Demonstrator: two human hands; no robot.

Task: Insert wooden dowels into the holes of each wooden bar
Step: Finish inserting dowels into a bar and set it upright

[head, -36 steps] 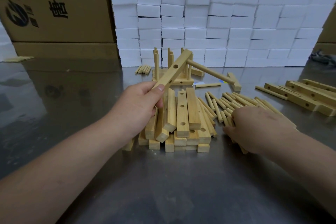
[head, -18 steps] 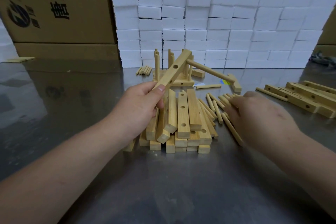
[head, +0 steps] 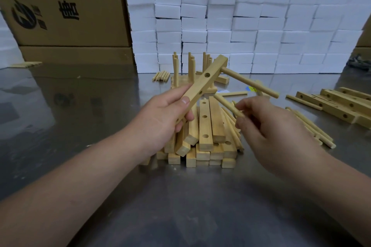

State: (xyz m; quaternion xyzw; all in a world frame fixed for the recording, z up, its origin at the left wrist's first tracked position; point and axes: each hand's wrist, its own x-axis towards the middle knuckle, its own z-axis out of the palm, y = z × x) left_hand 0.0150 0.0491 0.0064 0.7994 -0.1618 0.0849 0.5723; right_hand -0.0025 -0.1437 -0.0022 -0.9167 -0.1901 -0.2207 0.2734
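While the left hand [head: 166,114] grips the bar [head: 202,86], tilted toward one o'clock over the pile [head: 204,126], and the right hand [head: 267,124] pinches a dowel [head: 228,106] pointing ten o'clock, its tip wants squaring to the open hole [head: 207,75] before pushing.

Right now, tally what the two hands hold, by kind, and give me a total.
Wooden bar: 1, gripped by the left hand.
Dowels: 2, the fitted dowel in the bar's far end, the loose dowel pinched by the right hand.
Total: 3.
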